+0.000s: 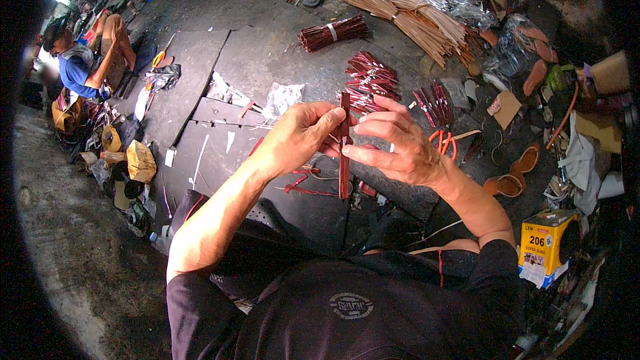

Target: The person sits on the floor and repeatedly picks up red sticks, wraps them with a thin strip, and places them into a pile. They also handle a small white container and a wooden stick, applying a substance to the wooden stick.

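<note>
My left hand (300, 137) pinches a dark red strap (344, 183), held upright in front of my chest. At the strap's middle, my right hand (403, 147) has its fingertips curled against it, with the other fingers bent and spread; any small part between them is hidden. Just beyond my hands lies a pile of dark red straps with shiny metal bits (370, 77). To its right is a smaller group of similar straps (435, 103). Below my hands, loose dark red strips (307, 190) lie on the dark work surface. Orange looped handles (445, 143) show beside my right wrist.
A tied dark red bundle (333, 32) and a large sheaf of tan strips (407, 17) lie farther off. Brown sandal pieces (513, 177) and a yellow can (547, 243) are at right. Another person (87, 67) sits at far left near a cluttered heap (123, 153).
</note>
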Tool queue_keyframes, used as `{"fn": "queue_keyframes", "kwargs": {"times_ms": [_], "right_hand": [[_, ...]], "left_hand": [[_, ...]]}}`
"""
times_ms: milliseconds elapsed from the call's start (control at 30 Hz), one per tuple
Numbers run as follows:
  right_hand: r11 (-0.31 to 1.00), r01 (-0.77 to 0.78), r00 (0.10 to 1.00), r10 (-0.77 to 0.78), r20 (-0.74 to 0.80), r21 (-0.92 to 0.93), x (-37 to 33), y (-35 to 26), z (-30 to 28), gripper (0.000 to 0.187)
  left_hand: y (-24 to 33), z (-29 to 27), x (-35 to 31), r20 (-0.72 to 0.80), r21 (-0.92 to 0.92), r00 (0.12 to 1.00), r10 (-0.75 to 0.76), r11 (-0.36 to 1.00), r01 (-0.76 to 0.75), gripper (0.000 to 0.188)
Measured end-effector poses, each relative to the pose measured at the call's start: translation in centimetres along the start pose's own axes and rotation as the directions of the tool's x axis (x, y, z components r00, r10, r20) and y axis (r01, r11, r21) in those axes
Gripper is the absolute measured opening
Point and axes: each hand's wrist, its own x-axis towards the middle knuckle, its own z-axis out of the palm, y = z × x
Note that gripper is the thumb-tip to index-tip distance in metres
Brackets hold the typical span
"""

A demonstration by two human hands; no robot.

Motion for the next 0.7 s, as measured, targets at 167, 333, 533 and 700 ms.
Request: {"fn": "queue_keyframes", "kwargs": {"times_ms": [167,333,533,700], "right_hand": [[1.000,-0.019,1.000,0.019,-0.005,0.015,0.19,-0.04,0.05,0.034],[0.986,-0.093,0.995,0.096,-0.013,0.142,0.22,-0.03,0.46,0.038],[0.995,-0.093,0.995,0.095,-0.035,0.042,0.51,0.20,0.22,0.043],[0.998,-0.062,0.998,0.062,-0.031,0.000,0.15,0.70,0.01,0.041]], "left_hand": [[0.40,0.02,-0.20,0.008,0.075,1.000,0.012,0.997,-0.013,0.036],[0.37,-0.17,-0.23,0.032,0.092,0.999,0.016,0.996,-0.019,0.037],[0.35,-0.02,-0.23,0.060,0.097,0.998,-0.025,0.995,0.019,0.035],[0.34,-0.06,-0.24,0.088,0.065,0.996,-0.005,0.998,0.000,0.036]]}}
